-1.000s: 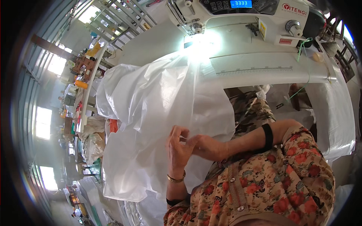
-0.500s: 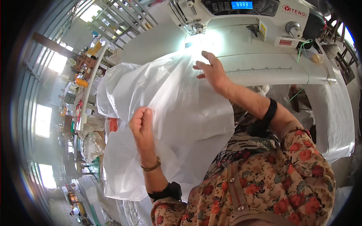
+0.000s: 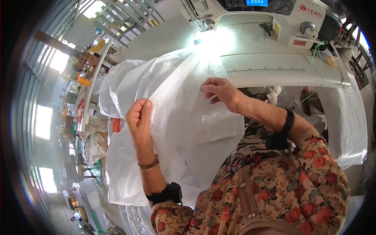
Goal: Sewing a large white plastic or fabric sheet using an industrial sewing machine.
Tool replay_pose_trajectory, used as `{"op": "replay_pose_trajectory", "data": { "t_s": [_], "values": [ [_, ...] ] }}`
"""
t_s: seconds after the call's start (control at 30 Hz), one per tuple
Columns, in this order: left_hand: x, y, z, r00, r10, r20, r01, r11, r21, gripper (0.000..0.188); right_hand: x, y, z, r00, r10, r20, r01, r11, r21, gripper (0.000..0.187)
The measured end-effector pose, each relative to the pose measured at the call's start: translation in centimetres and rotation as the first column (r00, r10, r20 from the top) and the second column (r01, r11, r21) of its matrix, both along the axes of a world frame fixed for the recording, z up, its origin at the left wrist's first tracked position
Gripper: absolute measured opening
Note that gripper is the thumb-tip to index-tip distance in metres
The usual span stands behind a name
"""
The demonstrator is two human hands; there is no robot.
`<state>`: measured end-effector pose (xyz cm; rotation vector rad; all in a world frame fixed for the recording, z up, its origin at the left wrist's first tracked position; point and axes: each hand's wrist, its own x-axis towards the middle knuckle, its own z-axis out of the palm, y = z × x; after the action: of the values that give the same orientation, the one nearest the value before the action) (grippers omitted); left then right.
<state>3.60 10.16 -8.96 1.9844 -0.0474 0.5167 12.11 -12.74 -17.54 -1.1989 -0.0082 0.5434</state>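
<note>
A large white woven plastic sheet (image 3: 188, 145) hangs in folds over the front of the sewing machine table (image 3: 270, 62). Its upper end runs into the bright light below the machine's needle area (image 3: 210, 26). My left hand (image 3: 140, 114) is closed on a folded edge of the sheet, thumb pressed against the curled fingers. To its right, over the sheet near the table's front edge, my right hand (image 3: 221, 92) has its fingers curled in with thumb and forefinger together. Whether a bit of sheet lies between them is hidden.
The sewing machine head (image 3: 282, 17) with its lit display spans the top. A green cord (image 3: 321, 64) hangs at the right, beside more white sheeting (image 3: 344, 121). Metal railings (image 3: 129, 19) and a cluttered side table (image 3: 92, 84) stand at the left.
My right hand has drawn back from near the needle toward me, and its spread fingers have curled in. My left hand has shifted slightly left and away from me, still gripping the sheet's edge.
</note>
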Motion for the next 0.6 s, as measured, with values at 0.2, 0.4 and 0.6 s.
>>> {"op": "replay_pose_trajectory", "data": {
  "t_s": [0.2, 0.4, 0.6],
  "values": [
    [-0.2, -0.9, 0.6, 1.000, 0.016, 0.001, -0.016, 0.997, -0.074, 0.022, 2.8, 0.9, 2.3, 0.867, -0.494, 0.068, 0.480, 0.863, 0.160, 0.021],
    [-0.3, -1.2, 0.2, 1.000, -0.009, 0.007, 0.010, 0.995, -0.095, 0.023, 4.7, -0.1, 0.8, 0.993, -0.116, -0.024, 0.117, 0.991, 0.066, 0.028],
    [-1.5, -0.8, -1.3, 0.999, -0.027, -0.045, 0.023, 0.995, -0.097, 0.021, -6.6, -0.8, -1.6, 0.919, 0.343, 0.193, -0.375, 0.912, 0.164, 0.028]
  ]
}}
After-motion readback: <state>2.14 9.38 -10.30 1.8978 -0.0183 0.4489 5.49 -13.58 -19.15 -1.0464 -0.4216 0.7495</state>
